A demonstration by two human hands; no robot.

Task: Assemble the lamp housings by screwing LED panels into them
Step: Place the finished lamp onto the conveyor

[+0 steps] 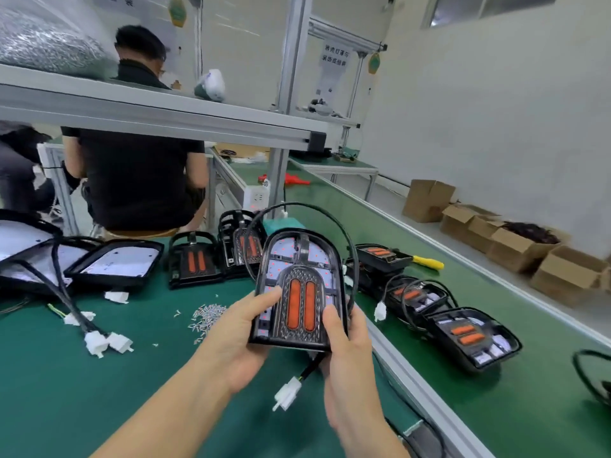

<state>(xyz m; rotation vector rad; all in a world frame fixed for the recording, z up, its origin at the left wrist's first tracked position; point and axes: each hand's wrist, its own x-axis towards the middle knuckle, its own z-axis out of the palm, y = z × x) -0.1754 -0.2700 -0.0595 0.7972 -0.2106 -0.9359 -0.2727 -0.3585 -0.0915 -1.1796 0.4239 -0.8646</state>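
I hold a black arch-shaped lamp housing (299, 289) upright above the green mat, its white LED panel and two orange strips facing me. My left hand (246, 328) grips its lower left edge, thumb on the face. My right hand (340, 345) grips its lower right edge. Its black cable (330, 216) loops overhead, and a white connector (288, 393) dangles below. Loose screws (206, 317) lie in a pile just left of my left hand. More housings (195, 259) stand behind, and housings with LED panels (114, 264) lie at the left.
Finished lamps (472, 337) lie in a row on the conveyor belt (496, 391) to the right, beside a yellow-handled tool (428, 262). White connectors on cables (102, 342) lie at the left. A seated person (135, 173) works ahead. Cardboard boxes (529, 246) line the floor.
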